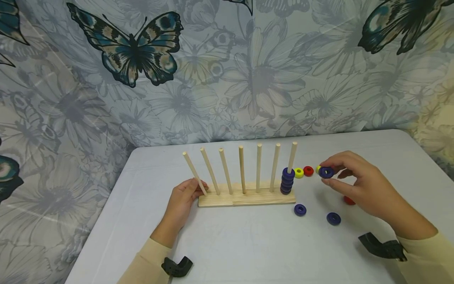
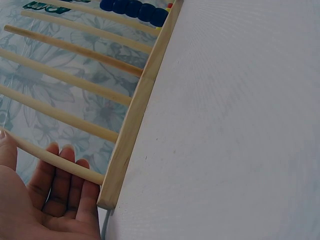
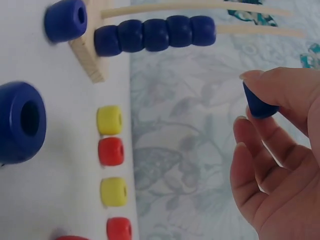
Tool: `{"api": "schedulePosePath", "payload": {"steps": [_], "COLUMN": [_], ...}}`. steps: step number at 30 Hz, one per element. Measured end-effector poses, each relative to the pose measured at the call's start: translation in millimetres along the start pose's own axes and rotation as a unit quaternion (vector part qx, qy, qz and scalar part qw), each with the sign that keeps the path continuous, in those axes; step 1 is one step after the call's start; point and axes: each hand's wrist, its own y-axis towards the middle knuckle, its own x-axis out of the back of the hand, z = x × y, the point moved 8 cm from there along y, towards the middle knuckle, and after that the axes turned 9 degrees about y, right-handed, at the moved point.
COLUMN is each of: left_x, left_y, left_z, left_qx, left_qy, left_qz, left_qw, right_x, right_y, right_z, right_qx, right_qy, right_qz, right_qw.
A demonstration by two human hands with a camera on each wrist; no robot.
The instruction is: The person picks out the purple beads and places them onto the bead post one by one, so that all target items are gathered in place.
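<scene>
A wooden peg stand [image 1: 244, 203] with a row of upright pegs stands on the table. My left hand [image 1: 181, 199] is at its left end, thumb and fingers about the leftmost peg [image 2: 60, 161]. Several blue rings [image 1: 287, 181] are stacked on the rightmost peg; the other pegs are bare. Right of the stand, above the table, my right hand [image 1: 361, 189] pinches a blue ring [image 1: 326, 172] between thumb and fingertips, its hole toward the head camera. In the right wrist view this ring [image 3: 259, 104] is partly covered by the thumb.
Two loose blue rings, one near the stand [image 1: 300, 210] and one farther right [image 1: 333, 219], lie in front. Behind, a yellow ring [image 1: 299, 172] and a red ring [image 1: 308, 170] form a row with others. Another red ring [image 1: 349, 200] is partly hidden beneath my right hand.
</scene>
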Motion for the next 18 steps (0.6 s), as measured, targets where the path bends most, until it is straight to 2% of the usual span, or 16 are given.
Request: {"api": "schedulePosePath", "payload": {"steps": [9,18], "left_x": [0.1,-0.2], "left_y": [0.5,0.6], "left_z": [-0.2,-0.2], "left_qx": [-0.002,-0.006], "left_qy": [-0.006,-0.004], "left_qz": [0.002,0.003], "left_qw": [1.0000,1.0000], "right_x": [6.8,13.0], "right_y": [1.1,4.2], "right_z": [23.0,39.7], "right_qx": [0.044,0.067], "right_qy": [0.021,0.042], "right_qz": [-0.011,-0.028], "right_qw": [0.9987,0.9965]}}
